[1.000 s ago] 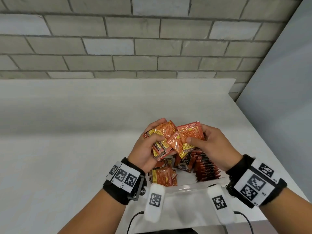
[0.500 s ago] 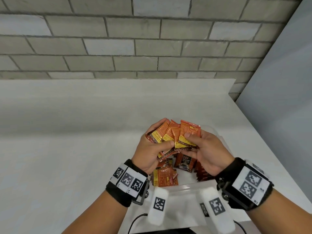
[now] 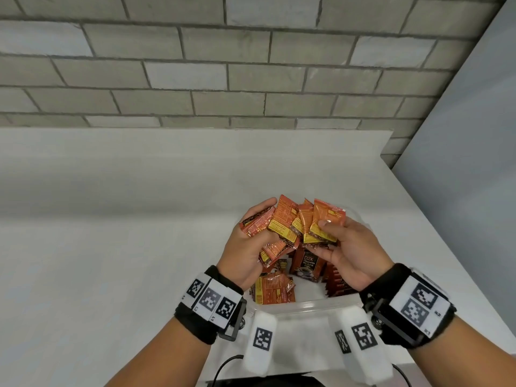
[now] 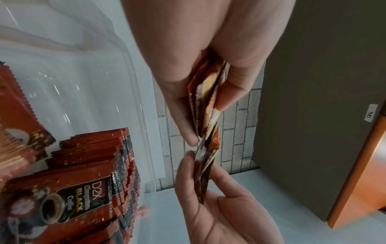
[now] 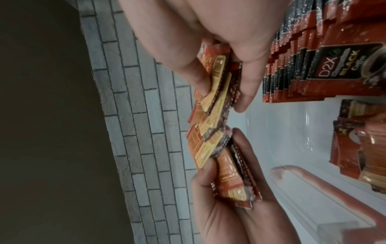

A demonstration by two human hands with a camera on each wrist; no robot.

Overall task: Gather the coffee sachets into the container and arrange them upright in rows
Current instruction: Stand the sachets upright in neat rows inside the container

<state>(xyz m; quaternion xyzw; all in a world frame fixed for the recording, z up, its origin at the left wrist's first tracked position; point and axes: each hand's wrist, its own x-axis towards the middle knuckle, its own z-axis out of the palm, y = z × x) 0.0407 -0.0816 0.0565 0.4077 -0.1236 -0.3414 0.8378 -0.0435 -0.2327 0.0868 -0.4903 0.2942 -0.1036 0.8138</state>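
Both hands hold one fanned bunch of orange coffee sachets (image 3: 290, 223) above the clear plastic container (image 3: 304, 306). My left hand (image 3: 252, 238) grips the bunch's left half, thumb over the front. My right hand (image 3: 331, 237) pinches the right sachets, thumb on top. In the left wrist view my left hand (image 4: 205, 115) clamps the bunch (image 4: 208, 92) edge-on. In the right wrist view my right hand (image 5: 221, 99) does the same (image 5: 217, 85). Inside the container, upright sachets (image 3: 307, 265) stand in rows, with a loose stack (image 3: 272, 293) at the near left.
The container sits on a white table (image 3: 111, 247) near its right edge (image 3: 446, 247). A grey brick wall (image 3: 223, 65) runs behind, and a grey panel (image 3: 474, 135) stands to the right. Part of the container floor (image 5: 292, 132) between the rows is bare.
The right hand has drawn in toward the left. The splayed sachets have been pulled together into a tighter, more upright fan held by both hands.
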